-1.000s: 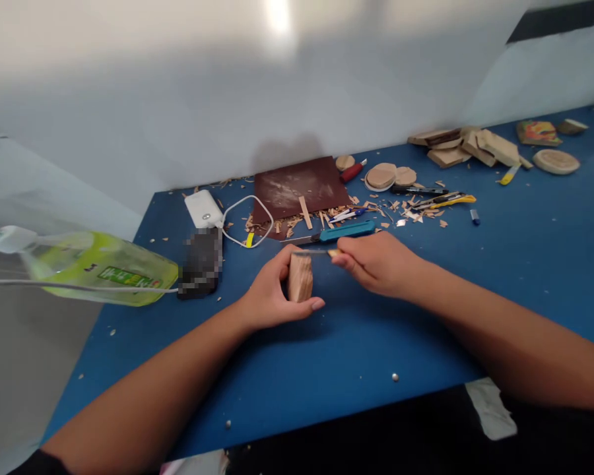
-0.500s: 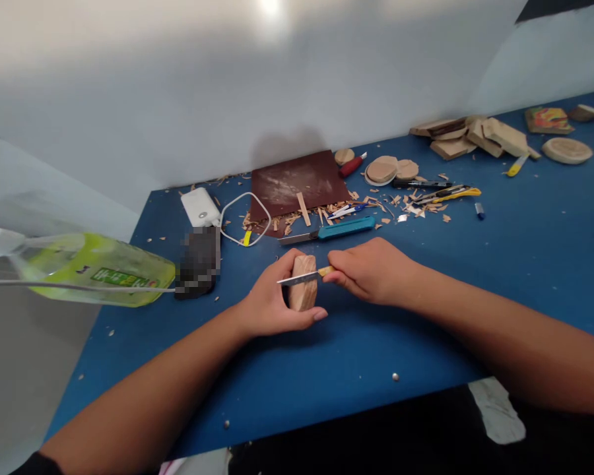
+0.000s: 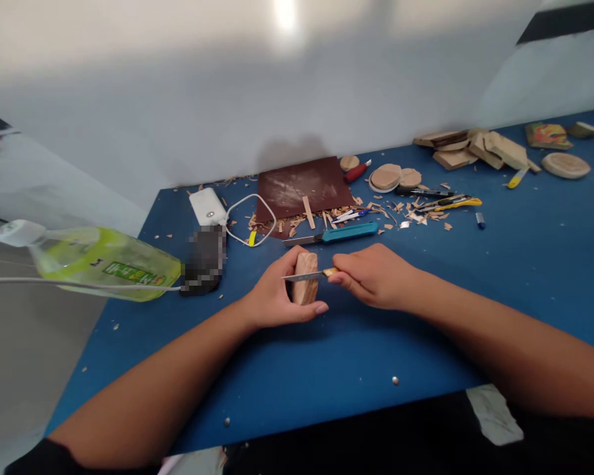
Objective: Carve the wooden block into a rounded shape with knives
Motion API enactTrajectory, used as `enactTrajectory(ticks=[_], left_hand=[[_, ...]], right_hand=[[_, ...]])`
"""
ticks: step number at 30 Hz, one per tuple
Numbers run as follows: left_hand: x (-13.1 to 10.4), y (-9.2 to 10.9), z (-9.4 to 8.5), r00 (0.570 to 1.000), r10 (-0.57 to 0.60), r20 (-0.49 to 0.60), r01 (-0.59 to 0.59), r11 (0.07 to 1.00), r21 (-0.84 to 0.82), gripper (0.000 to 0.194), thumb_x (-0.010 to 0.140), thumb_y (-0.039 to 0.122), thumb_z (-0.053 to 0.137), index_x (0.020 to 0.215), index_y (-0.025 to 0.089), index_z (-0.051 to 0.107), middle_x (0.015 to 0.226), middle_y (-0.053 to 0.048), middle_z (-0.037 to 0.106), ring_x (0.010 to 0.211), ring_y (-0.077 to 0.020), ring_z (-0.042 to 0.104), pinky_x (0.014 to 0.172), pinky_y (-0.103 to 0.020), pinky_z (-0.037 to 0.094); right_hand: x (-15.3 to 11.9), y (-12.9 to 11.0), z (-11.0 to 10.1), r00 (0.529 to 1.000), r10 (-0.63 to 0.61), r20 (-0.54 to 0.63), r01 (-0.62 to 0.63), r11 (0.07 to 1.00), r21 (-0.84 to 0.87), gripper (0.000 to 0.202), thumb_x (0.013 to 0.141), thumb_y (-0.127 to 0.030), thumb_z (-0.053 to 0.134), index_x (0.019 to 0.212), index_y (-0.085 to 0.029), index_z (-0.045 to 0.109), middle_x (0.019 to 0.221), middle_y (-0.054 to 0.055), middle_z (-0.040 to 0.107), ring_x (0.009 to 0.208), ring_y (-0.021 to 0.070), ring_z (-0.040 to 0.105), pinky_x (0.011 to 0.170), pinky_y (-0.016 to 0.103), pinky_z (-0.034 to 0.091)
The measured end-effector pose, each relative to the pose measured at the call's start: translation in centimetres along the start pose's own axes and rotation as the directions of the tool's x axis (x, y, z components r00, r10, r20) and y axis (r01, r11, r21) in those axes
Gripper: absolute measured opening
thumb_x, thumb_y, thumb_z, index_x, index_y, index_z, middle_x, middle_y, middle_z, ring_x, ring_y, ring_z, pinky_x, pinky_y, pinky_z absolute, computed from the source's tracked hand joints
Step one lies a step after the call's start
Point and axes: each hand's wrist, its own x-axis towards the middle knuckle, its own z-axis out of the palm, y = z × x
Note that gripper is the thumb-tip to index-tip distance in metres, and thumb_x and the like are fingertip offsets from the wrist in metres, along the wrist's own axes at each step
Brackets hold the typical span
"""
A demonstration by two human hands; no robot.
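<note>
My left hand (image 3: 277, 294) grips a small block of wood (image 3: 305, 290) between thumb and fingers, above the front part of the blue table. My right hand (image 3: 371, 276) is closed round the yellow handle of a utility knife (image 3: 301, 276). Its blade lies across the wood block, the tip pointing left toward my left hand. Just beyond my hands, a teal utility knife (image 3: 349, 232) rests on the table with its blade out to the left.
Behind lie a brown sandpaper sheet (image 3: 321, 188), wood shavings, pens and a yellow cutter (image 3: 458, 204). Wood pieces (image 3: 505, 150) are piled at back right. At left are a green-labelled bottle (image 3: 109, 264), a white power bank (image 3: 206, 206) with cable and a blurred dark object (image 3: 205, 260).
The whole view has shifted slightly, so things on the table appear a little lower or further right. Both hands keep their hold, and the blade still crosses the wood block.
</note>
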Motion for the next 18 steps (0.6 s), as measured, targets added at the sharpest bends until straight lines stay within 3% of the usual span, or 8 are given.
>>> enactTrajectory(ticks=[7,10,12,13,15,18], left_hand=[[-0.2,0.5,0.0,0.999,-0.018,0.048,0.016,0.999,0.038,0.055,0.071,0.046,0.091,0.101,0.021,0.051,0.088,0.002,0.054,0.076,-0.016,0.049,0.067,-0.028,0.041],[-0.5,0.5,0.0,0.995,-0.062,0.074,0.065,0.997,-0.035,0.058,0.071,0.044,0.092,0.104,0.021,0.051,0.088,0.002,0.053,0.075,-0.0151,0.05,0.065,-0.027,0.041],[-0.7,0.3,0.0,0.993,-0.067,0.098,0.078,0.99,-0.113,0.061,0.069,0.042,0.094,0.106,0.022,0.049,0.086,0.003,0.052,0.072,-0.0141,0.05,0.062,-0.026,0.041],[-0.8,0.1,0.0,0.992,-0.066,0.103,0.08,0.987,-0.138,0.063,0.068,0.041,0.094,0.106,0.022,0.048,0.086,0.003,0.051,0.071,-0.0138,0.049,0.061,-0.025,0.04],[-0.7,-0.1,-0.1,0.993,-0.074,0.091,0.088,0.984,-0.156,0.061,0.069,0.04,0.094,0.106,0.022,0.048,0.086,0.003,0.051,0.071,-0.0136,0.049,0.061,-0.025,0.04],[-0.4,-0.3,-0.1,0.997,-0.055,0.057,0.062,0.989,-0.134,0.059,0.071,0.042,0.092,0.105,0.022,0.049,0.086,0.003,0.051,0.073,-0.0142,0.049,0.063,-0.026,0.042]], right_hand=[[0.3,0.2,0.0,0.998,0.005,0.067,0.003,0.992,-0.123,0.065,0.113,-0.064,0.017,0.103,-0.018,0.063,0.082,0.007,0.073,0.064,0.0195,0.054,0.06,0.033,0.015],[0.8,1.8,-0.8,0.984,0.169,0.052,-0.153,0.963,-0.222,0.062,0.113,-0.062,0.02,0.105,-0.019,0.064,0.084,0.009,0.074,0.066,0.0211,0.057,0.061,0.033,0.017],[1.1,2.8,-1.4,0.944,0.328,-0.036,-0.325,0.905,-0.272,0.061,0.114,-0.059,0.019,0.102,-0.019,0.064,0.085,0.01,0.074,0.066,0.0212,0.057,0.062,0.033,0.017],[1.1,3.1,-1.7,0.939,0.334,-0.078,-0.343,0.9,-0.27,0.061,0.115,-0.058,0.019,0.101,-0.019,0.063,0.086,0.01,0.074,0.067,0.0212,0.057,0.062,0.033,0.018],[1.0,2.8,-1.8,0.956,0.264,-0.127,-0.286,0.934,-0.214,0.063,0.114,-0.061,0.016,0.099,-0.02,0.061,0.084,0.009,0.072,0.069,0.0213,0.057,0.064,0.033,0.02],[0.4,1.3,-1.3,0.992,0.077,-0.097,-0.086,0.993,-0.086,0.067,0.113,-0.065,0.013,0.092,-0.02,0.058,0.078,0.006,0.068,0.065,0.0193,0.053,0.063,0.032,0.022]])
